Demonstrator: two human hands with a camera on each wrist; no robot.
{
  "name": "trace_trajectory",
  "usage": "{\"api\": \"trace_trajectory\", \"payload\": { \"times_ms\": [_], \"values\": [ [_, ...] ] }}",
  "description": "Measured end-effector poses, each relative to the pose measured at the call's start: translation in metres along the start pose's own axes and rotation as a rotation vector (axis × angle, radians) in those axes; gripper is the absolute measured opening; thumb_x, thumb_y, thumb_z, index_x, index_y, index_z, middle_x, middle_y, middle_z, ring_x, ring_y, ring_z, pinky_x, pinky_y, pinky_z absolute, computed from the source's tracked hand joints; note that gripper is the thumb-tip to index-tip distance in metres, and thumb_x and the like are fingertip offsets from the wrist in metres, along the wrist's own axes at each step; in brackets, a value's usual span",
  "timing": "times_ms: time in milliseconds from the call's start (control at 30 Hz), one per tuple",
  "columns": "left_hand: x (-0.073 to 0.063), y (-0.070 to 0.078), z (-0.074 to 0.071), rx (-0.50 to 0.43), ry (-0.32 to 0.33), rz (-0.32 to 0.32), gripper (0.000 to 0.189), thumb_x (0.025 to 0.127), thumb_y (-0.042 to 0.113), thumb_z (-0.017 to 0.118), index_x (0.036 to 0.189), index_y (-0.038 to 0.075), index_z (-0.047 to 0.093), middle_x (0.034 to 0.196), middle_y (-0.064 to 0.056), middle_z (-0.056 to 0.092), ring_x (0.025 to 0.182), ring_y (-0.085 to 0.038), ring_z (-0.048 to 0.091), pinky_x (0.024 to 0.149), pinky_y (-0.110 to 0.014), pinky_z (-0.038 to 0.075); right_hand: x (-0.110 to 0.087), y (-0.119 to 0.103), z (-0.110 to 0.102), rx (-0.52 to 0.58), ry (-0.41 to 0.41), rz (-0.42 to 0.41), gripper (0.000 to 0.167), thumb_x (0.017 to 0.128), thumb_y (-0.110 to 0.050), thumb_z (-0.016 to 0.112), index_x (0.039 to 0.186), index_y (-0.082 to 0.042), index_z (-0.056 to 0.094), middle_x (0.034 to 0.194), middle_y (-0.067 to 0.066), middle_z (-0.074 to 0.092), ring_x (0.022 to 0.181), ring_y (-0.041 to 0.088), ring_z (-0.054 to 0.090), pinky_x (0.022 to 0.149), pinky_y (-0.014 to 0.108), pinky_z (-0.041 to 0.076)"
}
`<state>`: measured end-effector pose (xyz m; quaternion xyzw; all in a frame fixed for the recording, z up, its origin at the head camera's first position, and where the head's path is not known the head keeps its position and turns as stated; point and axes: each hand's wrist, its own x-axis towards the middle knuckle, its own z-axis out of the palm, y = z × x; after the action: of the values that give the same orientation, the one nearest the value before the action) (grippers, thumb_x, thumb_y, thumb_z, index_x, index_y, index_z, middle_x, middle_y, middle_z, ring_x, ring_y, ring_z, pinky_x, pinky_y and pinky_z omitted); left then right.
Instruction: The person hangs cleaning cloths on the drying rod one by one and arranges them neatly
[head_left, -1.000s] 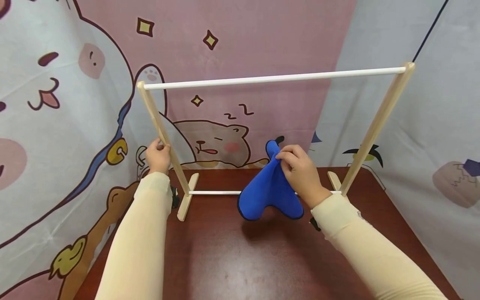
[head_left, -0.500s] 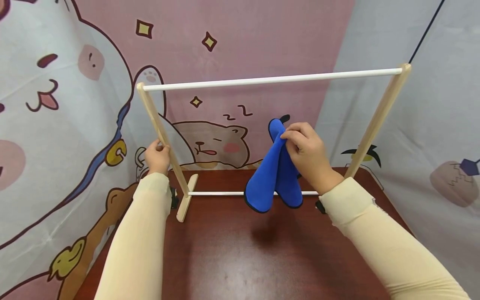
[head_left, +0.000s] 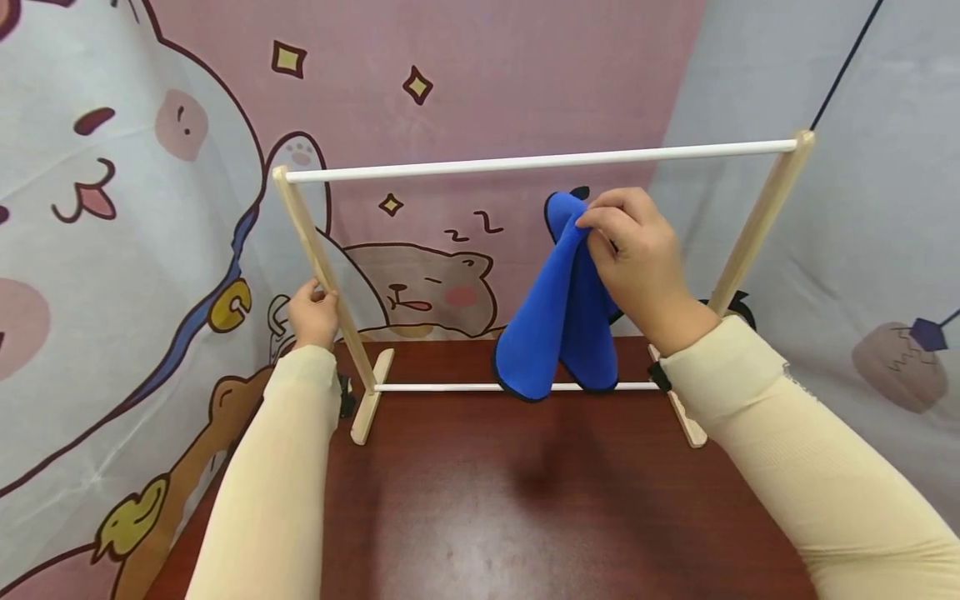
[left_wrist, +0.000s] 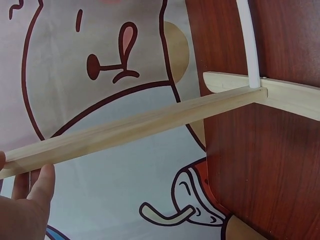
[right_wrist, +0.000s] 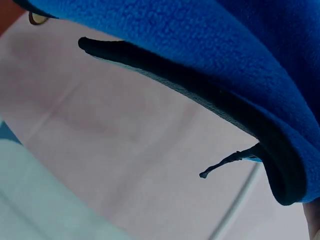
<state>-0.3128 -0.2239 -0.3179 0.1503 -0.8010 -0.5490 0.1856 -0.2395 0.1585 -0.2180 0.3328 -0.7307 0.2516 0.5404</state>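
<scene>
My right hand [head_left: 637, 258] pinches a blue fleece cloth [head_left: 540, 325] with black edging, which hangs folded in front of the rack, below its white top rail [head_left: 540, 162]. A small black tab sticks out at the cloth's top. Close up in the right wrist view, the cloth [right_wrist: 200, 45] shows its fuzzy surface, a dark border and a thin loose strand. Over on the left, my left hand [head_left: 313, 314] holds the rack's wooden post [head_left: 307, 229]. The left wrist view shows fingers under that post [left_wrist: 130, 127] near its left end.
The rack's feet [head_left: 372, 396] stand on a dark red-brown table [head_left: 450, 508], joined by a white lower bar [head_left: 435, 387]. A cartoon-printed curtain [head_left: 480, 83] closes off the back and both sides. The right post [head_left: 765, 217] rises behind my right forearm.
My right hand has lifted the blue cloth upward and slightly right, closer to the top rail. The cloth now hangs narrower. My left hand stays on the post.
</scene>
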Motion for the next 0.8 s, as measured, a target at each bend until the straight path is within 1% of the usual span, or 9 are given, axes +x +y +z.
{"api": "trace_trajectory", "payload": {
  "times_ms": [167, 333, 500, 700, 800],
  "values": [
    [0.001, 0.000, -0.002, 0.012, -0.005, -0.005, 0.047, 0.102, 0.015, 0.049, 0.147, 0.011, 0.041, 0.132, -0.022, 0.054, 0.117, -0.034, 0.057, 0.097, -0.041, 0.048, 0.021, 0.000, -0.007, -0.010, 0.055, 0.034, 0.020, 0.086, 0.014, 0.051, 0.085, 0.005, 0.069, 0.094, 0.021, 0.061, 0.088, 0.033, 0.059, 0.073, 0.033, 0.043],
    [0.001, -0.001, -0.003, 0.032, -0.010, -0.008, 0.048, 0.102, 0.017, 0.048, 0.149, 0.010, 0.039, 0.133, -0.021, 0.053, 0.118, -0.034, 0.056, 0.097, -0.041, 0.048, 0.035, 0.000, -0.012, -0.022, 0.063, 0.085, 0.020, 0.085, 0.012, 0.051, 0.084, 0.004, 0.069, 0.095, 0.021, 0.061, 0.089, 0.033, 0.059, 0.076, 0.032, 0.044],
    [0.000, -0.001, -0.004, 0.038, -0.015, -0.007, 0.048, 0.102, 0.018, 0.047, 0.149, 0.010, 0.038, 0.133, -0.021, 0.053, 0.118, -0.034, 0.056, 0.096, -0.041, 0.048, 0.043, 0.001, -0.014, -0.025, 0.061, 0.111, 0.020, 0.085, 0.011, 0.051, 0.085, 0.004, 0.069, 0.096, 0.021, 0.062, 0.092, 0.034, 0.058, 0.079, 0.031, 0.044],
    [-0.002, -0.002, -0.006, 0.036, -0.020, 0.017, 0.046, 0.102, 0.018, 0.047, 0.147, 0.009, 0.041, 0.131, -0.021, 0.054, 0.117, -0.033, 0.057, 0.093, -0.040, 0.048, 0.050, 0.000, -0.019, -0.047, 0.062, 0.105, 0.018, 0.087, 0.009, 0.051, 0.086, 0.005, 0.069, 0.097, 0.022, 0.061, 0.093, 0.034, 0.058, 0.081, 0.033, 0.046],
    [-0.002, -0.004, -0.008, 0.019, -0.007, 0.030, 0.045, 0.102, 0.017, 0.049, 0.146, 0.009, 0.043, 0.129, -0.021, 0.055, 0.115, -0.033, 0.058, 0.092, -0.040, 0.047, 0.054, -0.001, -0.021, -0.047, 0.071, 0.098, 0.018, 0.088, 0.009, 0.051, 0.086, 0.006, 0.068, 0.097, 0.022, 0.061, 0.093, 0.034, 0.058, 0.082, 0.033, 0.046]
  ]
}}
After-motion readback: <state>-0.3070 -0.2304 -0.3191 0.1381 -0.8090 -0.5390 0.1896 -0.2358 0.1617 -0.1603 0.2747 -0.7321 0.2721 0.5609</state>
